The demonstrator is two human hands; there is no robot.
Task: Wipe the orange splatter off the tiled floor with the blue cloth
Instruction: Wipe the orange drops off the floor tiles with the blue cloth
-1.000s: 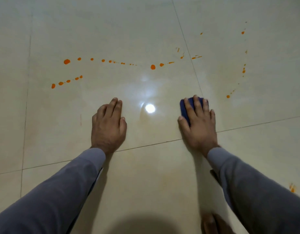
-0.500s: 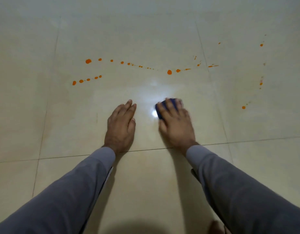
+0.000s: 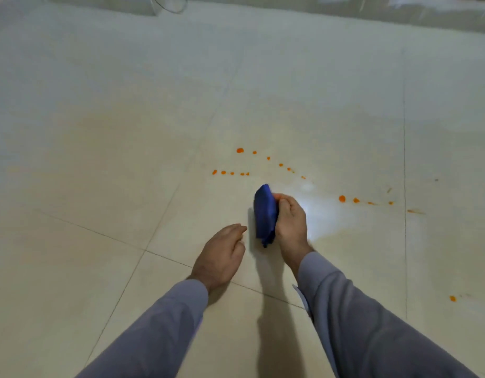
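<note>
My right hand (image 3: 290,222) grips the folded blue cloth (image 3: 264,214) and holds it on edge, lifted off the cream tiled floor (image 3: 126,186). My left hand (image 3: 222,255) hovers just left of it with fingers loosely curled and holds nothing. Orange splatter drops (image 3: 240,150) run in two dotted lines just beyond the cloth. A second row of orange drops (image 3: 341,198) lies to the right of my right hand, and a lone orange drop (image 3: 452,298) sits at the far right.
A bright light reflection (image 3: 317,208) glares on the tile beside my right hand. Grout lines (image 3: 159,222) cross the floor. A thin cable (image 3: 167,6) and a pale wall base (image 3: 345,9) lie at the far edge.
My right hand has lifted the cloth off the floor and turned it on edge. My left hand has come up off the tile. The view has swung up and left.
</note>
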